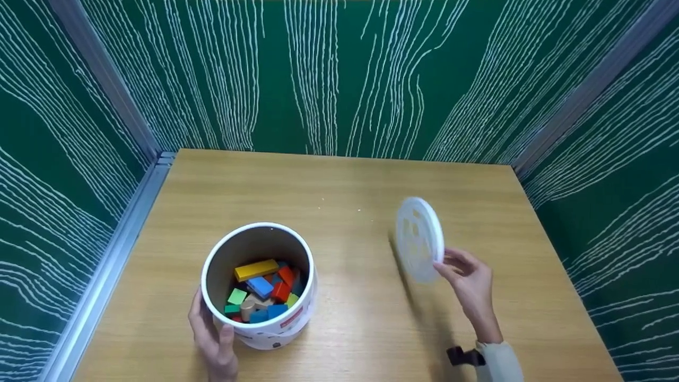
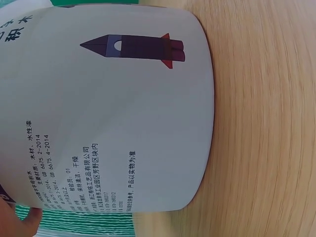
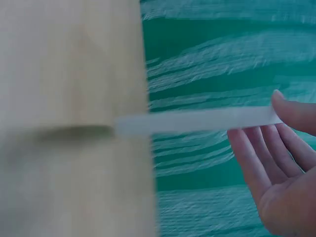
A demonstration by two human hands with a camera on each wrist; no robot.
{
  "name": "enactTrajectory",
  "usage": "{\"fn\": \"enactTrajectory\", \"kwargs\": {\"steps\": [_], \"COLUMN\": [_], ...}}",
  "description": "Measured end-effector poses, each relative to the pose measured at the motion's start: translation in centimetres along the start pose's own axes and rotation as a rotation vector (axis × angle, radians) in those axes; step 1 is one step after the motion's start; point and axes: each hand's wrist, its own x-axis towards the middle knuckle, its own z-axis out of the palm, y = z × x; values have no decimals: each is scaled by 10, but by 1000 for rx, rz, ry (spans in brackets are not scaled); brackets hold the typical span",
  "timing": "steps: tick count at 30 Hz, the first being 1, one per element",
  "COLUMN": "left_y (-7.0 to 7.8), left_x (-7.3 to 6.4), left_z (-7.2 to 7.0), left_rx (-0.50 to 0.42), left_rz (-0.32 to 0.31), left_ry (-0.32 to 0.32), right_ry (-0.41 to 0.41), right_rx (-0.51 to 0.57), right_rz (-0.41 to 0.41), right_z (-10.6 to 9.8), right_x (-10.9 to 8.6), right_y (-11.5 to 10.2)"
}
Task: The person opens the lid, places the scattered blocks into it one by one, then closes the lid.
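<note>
A white round tub (image 1: 286,329) stands upright on the table at centre left, its mouth uncovered. Inside it lies a heap of coloured wooden blocks (image 1: 260,286): yellow, blue, red, green and plain wood. My left hand (image 1: 212,339) holds the tub's near left side, thumb at the rim. In the left wrist view the tub's wall (image 2: 123,98) shows a printed rocket and lines of text. To the right, my right hand (image 1: 469,286) pinches the edge of a white round lid (image 1: 419,239) with cut-out holes. The lid is tilted on edge, and the right wrist view shows it edge-on.
The wooden table (image 1: 350,180) reaches back to a green wall (image 1: 350,69) with white wavy lines. Similar green panels stand left and right, with a metal rail (image 1: 122,244) along the left table edge. Tiny white specks lie on the tabletop behind the tub.
</note>
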Motion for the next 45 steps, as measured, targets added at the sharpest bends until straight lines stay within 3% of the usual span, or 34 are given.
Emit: {"fn": "enactTrajectory", "kwargs": {"steps": [2,6,9,14,19,24,31,36,42,45], "left_y": [-1,-2,-3,-3,0,2,-2,1,7,8], "left_x": [0,0,0,0,0,2,8,15,20,23], "left_z": [0,0,0,0,0,-2,-6,-9,-12,-14], "left_rx": [3,-13,-38,-37,-35,-57,-159,-141,-21,19], "left_rz": [11,32,35,19,5,12,152,227,219,211], "left_ry": [4,7,2,-2,-5,-21,-54,-121,-203,-211], "right_ry": [-41,-144,-178,-270,-417,-495,-655,-765,-809,-831], "right_rx": [-32,-115,-198,-238,-185,-204,-226,-251,-255,-247], "right_rz": [-107,-419,-620,-754,-856,-984,-1042,-1018,-1001,-913], "right_z": [11,32,41,56,75,98,133,154,165,165], "right_x": [0,-2,1,3,-6,-20,-38,-45,-47,-44], "right_y": [-22,-64,-74,-84,-103,-112,-114,-108,-95,-90]}}
